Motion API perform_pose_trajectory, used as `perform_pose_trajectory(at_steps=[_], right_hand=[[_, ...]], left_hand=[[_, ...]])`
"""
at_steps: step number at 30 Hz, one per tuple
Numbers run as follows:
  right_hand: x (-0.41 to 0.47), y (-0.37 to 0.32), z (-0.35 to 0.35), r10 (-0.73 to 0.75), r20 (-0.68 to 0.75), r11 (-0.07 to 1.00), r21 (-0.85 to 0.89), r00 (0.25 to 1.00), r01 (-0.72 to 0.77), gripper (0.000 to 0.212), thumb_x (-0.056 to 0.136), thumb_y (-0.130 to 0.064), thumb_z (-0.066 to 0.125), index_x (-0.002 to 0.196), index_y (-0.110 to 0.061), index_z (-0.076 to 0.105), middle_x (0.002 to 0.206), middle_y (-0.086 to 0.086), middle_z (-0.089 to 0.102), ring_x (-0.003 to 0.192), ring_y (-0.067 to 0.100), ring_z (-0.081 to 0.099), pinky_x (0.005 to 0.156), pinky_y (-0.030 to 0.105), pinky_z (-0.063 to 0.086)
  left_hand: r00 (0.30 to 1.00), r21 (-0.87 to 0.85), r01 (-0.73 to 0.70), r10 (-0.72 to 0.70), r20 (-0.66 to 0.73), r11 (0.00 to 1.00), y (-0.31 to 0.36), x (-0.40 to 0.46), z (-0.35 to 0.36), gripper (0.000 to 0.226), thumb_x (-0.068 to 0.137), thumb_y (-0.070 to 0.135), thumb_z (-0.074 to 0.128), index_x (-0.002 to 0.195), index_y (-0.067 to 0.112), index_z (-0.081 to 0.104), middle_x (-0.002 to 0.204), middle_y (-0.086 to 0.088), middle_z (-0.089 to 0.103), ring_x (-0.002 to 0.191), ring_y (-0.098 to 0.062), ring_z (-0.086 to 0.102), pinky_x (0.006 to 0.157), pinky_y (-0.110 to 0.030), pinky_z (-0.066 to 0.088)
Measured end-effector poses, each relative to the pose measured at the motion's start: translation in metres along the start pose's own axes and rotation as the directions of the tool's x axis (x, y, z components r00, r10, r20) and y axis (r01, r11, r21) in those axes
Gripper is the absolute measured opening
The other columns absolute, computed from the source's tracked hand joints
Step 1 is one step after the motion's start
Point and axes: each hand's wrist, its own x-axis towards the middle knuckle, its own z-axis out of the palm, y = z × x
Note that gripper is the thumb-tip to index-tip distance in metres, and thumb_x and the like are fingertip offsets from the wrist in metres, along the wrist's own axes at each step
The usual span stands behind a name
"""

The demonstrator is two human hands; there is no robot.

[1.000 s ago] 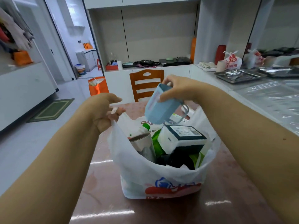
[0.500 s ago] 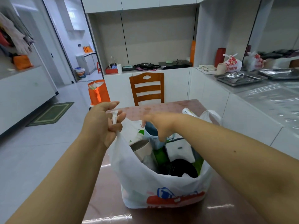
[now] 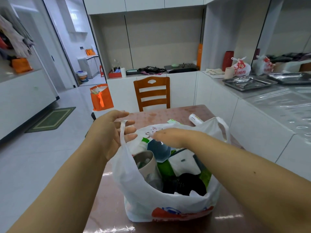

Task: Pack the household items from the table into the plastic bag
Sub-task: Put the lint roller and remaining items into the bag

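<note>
At the bottom centre the white plastic bag (image 3: 168,204) stands crammed on the table (image 3: 107,207); my left hand (image 3: 111,132) has loose, open fingers hooked through its handle. My right hand (image 3: 170,137) presses the blue cup (image 3: 159,152) in, its grip hidden. Farther up right, a white bottle (image 3: 195,119) waits; overstuffing might tip things out.

plastic bag (image 3: 144,195): white, upright on table, mouth open | blue cup (image 3: 158,151): tilted, atop packed items
</note>
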Motion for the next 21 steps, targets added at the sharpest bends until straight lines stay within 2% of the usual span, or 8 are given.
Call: perform_pose_trajectory(at_steps=[3,5,7,9,13,16,19,21], right_hand=[[0.002,-0.007,-0.032,-0.040,-0.070,0.999,0.018,0.997,0.041,0.056,0.097,-0.056,0.028,0.142,-0.025,0.041,0.151,0.003,0.040,0.134,0.028,0.042,0.111,0.049,0.034],[0.005,-0.013,-0.052,-0.071,-0.065,0.996,0.058,0.995,0.074,0.053,0.099,-0.051,0.030,0.143,-0.024,0.041,0.150,0.002,0.043,0.136,0.026,0.040,0.114,0.048,0.029],[0.012,-0.018,-0.070,-0.049,-0.026,0.994,0.092,0.998,0.051,0.063,0.094,-0.062,0.025,0.139,-0.025,0.047,0.145,-0.001,0.049,0.137,0.024,0.040,0.117,0.051,0.021],[0.020,-0.023,-0.087,-0.038,-0.002,0.998,0.043,0.999,0.038,0.071,0.090,-0.068,0.021,0.136,-0.023,0.051,0.142,0.000,0.053,0.136,0.023,0.042,0.117,0.054,0.019],[0.037,-0.031,-0.120,-0.009,0.001,0.998,-0.062,1.000,0.009,0.065,0.097,-0.059,0.019,0.138,-0.018,0.049,0.139,0.007,0.055,0.133,0.025,0.045,0.116,0.048,0.027],[0.060,-0.020,-0.135,0.043,0.022,0.990,-0.133,0.999,-0.040,0.066,0.096,-0.059,0.020,0.137,-0.017,0.049,0.134,0.008,0.058,0.129,0.026,0.050,0.114,0.047,0.031],[0.085,0.001,-0.136,0.116,0.030,0.979,-0.173,0.993,-0.109,0.066,0.094,-0.063,0.022,0.133,-0.021,0.052,0.126,0.005,0.063,0.122,0.025,0.056,0.112,0.047,0.036],[0.099,0.018,-0.130,0.147,0.055,0.979,-0.149,0.988,-0.137,0.064,0.094,-0.062,0.023,0.133,-0.020,0.053,0.125,0.006,0.064,0.120,0.026,0.057,0.110,0.047,0.038]], left_hand=[[0.999,0.241,0.008,0.002,-0.041,0.971,0.012,0.006,-0.002,0.023,0.095,0.030,0.053,0.108,0.012,0.060,0.087,-0.021,0.073,0.066,-0.030,0.070,0.064,-0.033,0.059],[0.997,0.408,-0.008,0.039,-0.067,0.913,0.021,0.016,-0.006,0.028,0.097,0.035,0.049,0.106,0.011,0.060,0.076,-0.021,0.070,0.059,-0.029,0.066,0.057,-0.032,0.055],[0.993,0.506,-0.045,0.095,-0.074,0.862,0.028,0.033,-0.009,0.034,0.098,0.038,0.045,0.105,0.008,0.061,0.064,-0.017,0.065,0.047,-0.023,0.055,0.047,-0.027,0.045],[0.988,0.542,-0.062,0.130,-0.087,0.838,0.032,0.057,-0.011,0.036,0.098,0.038,0.045,0.103,0.007,0.062,0.060,-0.012,0.057,0.044,-0.018,0.044,0.045,-0.025,0.036],[0.990,0.584,-0.040,0.112,-0.089,0.811,0.029,0.111,-0.007,0.032,0.097,0.033,0.048,0.100,0.004,0.062,0.066,-0.012,0.055,0.049,-0.018,0.044,0.047,-0.025,0.034],[0.992,0.680,-0.058,0.118,-0.041,0.730,0.003,0.162,-0.008,0.024,0.094,0.027,0.056,0.098,0.005,0.062,0.076,-0.011,0.061,0.060,-0.020,0.054,0.049,-0.028,0.043],[0.996,0.867,-0.063,0.080,0.027,0.494,-0.044,0.210,-0.009,0.024,0.086,0.033,0.068,0.090,0.012,0.059,0.098,-0.009,0.066,0.079,-0.018,0.060,0.066,-0.030,0.053],[0.999,0.949,-0.048,0.007,0.048,0.312,-0.077,0.235,-0.009,0.045,0.080,0.041,0.072,0.112,0.013,0.057,0.117,-0.006,0.063,0.091,-0.017,0.057,0.072,-0.026,0.045]])
